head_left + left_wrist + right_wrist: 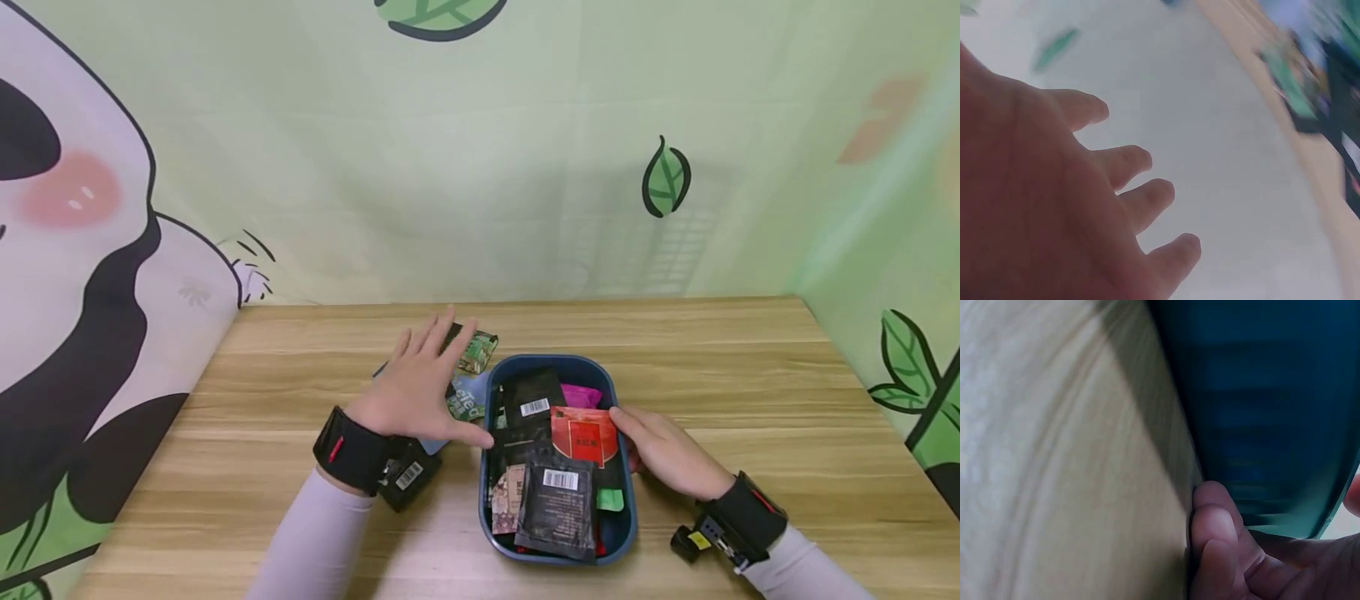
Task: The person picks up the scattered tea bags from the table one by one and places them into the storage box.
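A blue plastic basket (pixel 633 512) full of sachets stands on the table, a black sachet (pixel 557 521) and a red sachet (pixel 588 429) on top. My right hand (pixel 671 450) grips its right side. The thumb lies at the rim, while in the right wrist view the curled fingers (pixel 1213 528) are low against the outer wall (pixel 1260 394). Over the loose sachets left of the basket, my left hand (pixel 412 387) is spread wide with nothing in it, its thumb tip close to the left rim. The left wrist view shows its fingers (pixel 1147 203) apart.
Partly behind the left hand lie a green patterned sachet (pixel 477 354), a light blue sachet (pixel 469 390) and a black sachet (pixel 412 477). A pink sachet (pixel 583 396) shows inside the basket. The wooden table (pixel 735 358) meets a printed cloth backdrop (pixel 480 208) behind.
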Demonstrator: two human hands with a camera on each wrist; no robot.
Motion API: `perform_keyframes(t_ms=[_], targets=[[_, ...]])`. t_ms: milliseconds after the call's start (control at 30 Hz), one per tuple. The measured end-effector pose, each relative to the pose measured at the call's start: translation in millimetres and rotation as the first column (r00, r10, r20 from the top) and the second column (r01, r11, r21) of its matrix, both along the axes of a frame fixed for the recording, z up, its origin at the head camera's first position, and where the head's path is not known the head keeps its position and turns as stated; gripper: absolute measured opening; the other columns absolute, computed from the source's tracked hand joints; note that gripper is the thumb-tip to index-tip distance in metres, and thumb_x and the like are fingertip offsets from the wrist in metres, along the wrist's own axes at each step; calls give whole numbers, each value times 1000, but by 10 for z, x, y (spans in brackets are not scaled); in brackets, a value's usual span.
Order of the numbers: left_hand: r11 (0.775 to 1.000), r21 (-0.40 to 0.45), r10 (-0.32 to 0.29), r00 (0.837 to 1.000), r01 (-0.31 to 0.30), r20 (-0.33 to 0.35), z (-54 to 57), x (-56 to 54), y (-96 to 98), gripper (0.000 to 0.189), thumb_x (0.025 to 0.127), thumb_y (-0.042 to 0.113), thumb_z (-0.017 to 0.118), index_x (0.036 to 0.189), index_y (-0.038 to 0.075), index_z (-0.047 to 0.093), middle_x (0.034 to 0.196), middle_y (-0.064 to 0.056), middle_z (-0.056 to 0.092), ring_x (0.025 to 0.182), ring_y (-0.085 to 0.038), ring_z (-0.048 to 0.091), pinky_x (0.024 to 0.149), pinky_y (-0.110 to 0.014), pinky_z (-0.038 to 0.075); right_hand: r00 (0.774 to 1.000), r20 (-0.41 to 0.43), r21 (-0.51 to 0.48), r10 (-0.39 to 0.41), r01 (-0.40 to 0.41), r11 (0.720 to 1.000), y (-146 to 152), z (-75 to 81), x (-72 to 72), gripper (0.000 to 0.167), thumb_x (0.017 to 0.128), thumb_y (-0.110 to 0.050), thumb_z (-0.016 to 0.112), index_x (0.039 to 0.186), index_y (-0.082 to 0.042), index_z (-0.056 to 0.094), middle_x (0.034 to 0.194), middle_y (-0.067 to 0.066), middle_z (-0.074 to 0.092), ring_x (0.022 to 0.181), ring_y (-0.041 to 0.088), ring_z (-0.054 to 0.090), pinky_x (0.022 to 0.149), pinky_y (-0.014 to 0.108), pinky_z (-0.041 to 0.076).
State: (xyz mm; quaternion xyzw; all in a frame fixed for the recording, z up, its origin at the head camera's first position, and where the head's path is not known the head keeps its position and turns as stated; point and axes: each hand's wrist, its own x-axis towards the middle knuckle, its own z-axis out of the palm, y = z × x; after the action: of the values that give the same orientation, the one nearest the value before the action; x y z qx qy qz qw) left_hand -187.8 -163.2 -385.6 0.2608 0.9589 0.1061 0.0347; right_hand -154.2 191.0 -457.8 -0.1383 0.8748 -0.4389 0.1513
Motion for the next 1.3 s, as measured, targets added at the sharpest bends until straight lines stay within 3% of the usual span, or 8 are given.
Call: perform_keyframes(t_ms=[200,433,600,700,833,933,1133,1300], targets=[[992,-11,125,989,-124,81,-180,-262,-345,141,68,79,77,168,14,4,174,-22,2,160,-45,5,124,-70,10,1000,10,3,3,-3,1000,2,8,2,51,114,-42,30,113,-6,66,80,3,63,72,20,61,66,26,49],[978,-55,208,971,-202,119,-285,-349,-482,139,68,80,75,168,14,4,174,-21,0,161,-44,4,126,-68,7,1000,9,0,9,-9,1000,9,16,0,50,114,-42,30,114,-7,66,82,4,63,72,19,61,67,27,50],[975,-95,211,972,-202,105,-368,-370,-466,135,71,77,76,167,9,10,173,-23,11,159,-46,14,126,-66,15,1000,9,-1,9,-9,1000,4,16,5,50,114,-42,31,113,-7,66,81,4,63,72,19,61,66,27,50],[973,-103,217,969,-205,118,-430,-378,-433,124,73,68,80,165,8,21,168,-22,26,153,-44,29,122,-61,30,1000,16,-6,9,-9,1000,3,18,9,50,113,-42,31,115,-6,66,83,4,64,73,20,62,67,27,50],[973,-87,225,966,-215,130,-501,-399,-392,106,74,54,85,157,5,41,152,-18,44,130,-34,48,104,-50,50,1000,21,-4,5,-5,1000,5,19,7,51,113,-43,31,117,-6,66,83,4,64,73,20,62,67,27,50],[974,-69,223,966,-215,130,-529,-420,-384,96,74,48,86,150,2,50,144,-17,48,119,-29,49,95,-44,53,1000,20,5,0,-1,1000,6,15,1,51,113,-44,31,116,-6,66,82,4,64,73,19,61,67,27,49],[978,-52,208,969,-202,135,-529,-439,-403,89,74,40,88,145,0,53,136,-17,52,115,-28,49,95,-43,52,1000,17,12,-3,3,1000,3,10,-5,50,113,-44,32,111,-7,66,79,3,63,72,19,61,66,27,48],[986,-20,166,977,-164,135,-410,-399,-380,81,72,34,87,139,1,56,126,-13,53,106,-25,52,90,-39,53,1000,22,10,-1,1,1000,0,10,-3,49,113,-43,33,112,-7,65,79,3,63,72,19,61,66,27,48]])
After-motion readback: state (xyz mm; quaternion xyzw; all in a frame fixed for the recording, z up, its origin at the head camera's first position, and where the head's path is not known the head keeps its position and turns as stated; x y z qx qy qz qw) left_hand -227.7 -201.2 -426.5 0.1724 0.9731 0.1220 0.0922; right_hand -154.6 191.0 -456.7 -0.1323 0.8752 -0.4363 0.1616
